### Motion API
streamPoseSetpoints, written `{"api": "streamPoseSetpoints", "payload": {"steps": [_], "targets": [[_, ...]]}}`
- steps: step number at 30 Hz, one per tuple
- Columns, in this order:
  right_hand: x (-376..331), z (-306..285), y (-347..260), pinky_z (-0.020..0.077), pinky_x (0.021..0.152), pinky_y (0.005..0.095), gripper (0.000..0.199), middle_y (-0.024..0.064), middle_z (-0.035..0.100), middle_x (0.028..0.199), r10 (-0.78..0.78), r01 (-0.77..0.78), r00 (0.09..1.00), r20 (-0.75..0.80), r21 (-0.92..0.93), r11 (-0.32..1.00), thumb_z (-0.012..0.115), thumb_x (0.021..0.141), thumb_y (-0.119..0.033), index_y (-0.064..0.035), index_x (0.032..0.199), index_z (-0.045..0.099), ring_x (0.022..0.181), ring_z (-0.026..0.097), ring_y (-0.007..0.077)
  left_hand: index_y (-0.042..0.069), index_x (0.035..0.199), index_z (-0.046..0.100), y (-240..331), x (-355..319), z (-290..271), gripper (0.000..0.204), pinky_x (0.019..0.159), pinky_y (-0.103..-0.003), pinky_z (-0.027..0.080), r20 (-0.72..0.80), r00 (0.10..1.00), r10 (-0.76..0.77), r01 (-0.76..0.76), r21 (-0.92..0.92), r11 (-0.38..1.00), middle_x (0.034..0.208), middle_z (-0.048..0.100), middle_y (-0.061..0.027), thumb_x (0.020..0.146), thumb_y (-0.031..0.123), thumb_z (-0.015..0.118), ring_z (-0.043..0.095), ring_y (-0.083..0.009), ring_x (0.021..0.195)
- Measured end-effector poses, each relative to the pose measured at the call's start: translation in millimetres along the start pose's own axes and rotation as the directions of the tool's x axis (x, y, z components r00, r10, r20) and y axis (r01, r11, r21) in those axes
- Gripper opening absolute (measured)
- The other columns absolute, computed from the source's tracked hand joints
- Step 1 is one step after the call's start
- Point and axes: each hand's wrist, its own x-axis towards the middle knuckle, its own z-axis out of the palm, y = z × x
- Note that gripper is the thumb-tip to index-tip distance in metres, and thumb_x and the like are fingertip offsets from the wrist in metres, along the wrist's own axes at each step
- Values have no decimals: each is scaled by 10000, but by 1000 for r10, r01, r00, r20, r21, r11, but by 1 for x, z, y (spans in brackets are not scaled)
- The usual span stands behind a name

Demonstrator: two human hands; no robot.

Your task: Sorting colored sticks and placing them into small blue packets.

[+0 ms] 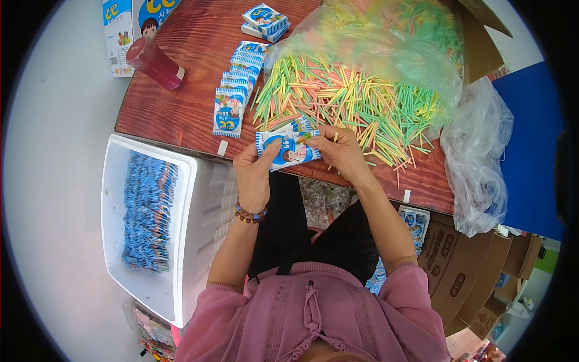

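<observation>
Over the table's near edge I hold small blue-and-white printed packets [286, 148] between both hands. My left hand [254, 167] pinches their left end, thumb on top. My right hand [342, 152], a ring on one finger, grips their right end. At least one more packet shows behind the front one; how many there are I cannot tell. Just beyond lies a heap of thin yellow, green and pink sticks [338, 99], partly under a clear plastic bag [374, 42]. Left of the heap, a row of overlapping packets [229, 111] like the held ones lies on the reddish wooden table [199, 114].
A white bin [186, 241] at left holds many upright blue packets [148, 211]. A red-lidded jar [158, 65], a printed box [120, 36] and a small stack of packs [265, 21] are farther back. Crumpled plastic [476, 163] hangs off the right edge, above cardboard boxes [461, 265].
</observation>
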Motion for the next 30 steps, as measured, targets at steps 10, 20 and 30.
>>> {"api": "streamPoseSetpoints", "payload": {"steps": [10, 20, 30], "targets": [[-29, -21, -10, 416, 560, 227, 139, 5, 600, 716, -106, 98, 984, -146, -60, 993, 642, 900, -152, -15, 904, 659, 638, 537, 69, -38, 899, 680, 4, 0, -4, 127, 692, -234, 491, -142, 989, -48, 26, -152, 988, 896, 681, -38, 905, 85, 647, 614, -65, 766], [-31, -67, -12, 448, 624, 359, 167, 127, 611, 764, -514, -65, 790, -335, -879, 473, 620, 877, -157, 7, 909, 624, 681, 588, 288, -24, 963, 703, -26, -3, 12, 121, 696, -208, 466, -107, 989, 100, -81, 168, 982, 890, 672, -8, 898, 60, 645, 573, -37, 759], [-73, -121, -11, 460, 708, 413, 152, 121, 617, 868, -543, -162, 784, -300, -944, 289, 651, 827, -172, -49, 913, 678, 806, 591, 327, -36, 933, 701, -25, 3, 15, 117, 660, -187, 440, -155, 978, 142, -122, 129, 984, 843, 640, 33, 896, 61, 648, 522, -6, 736]]}}
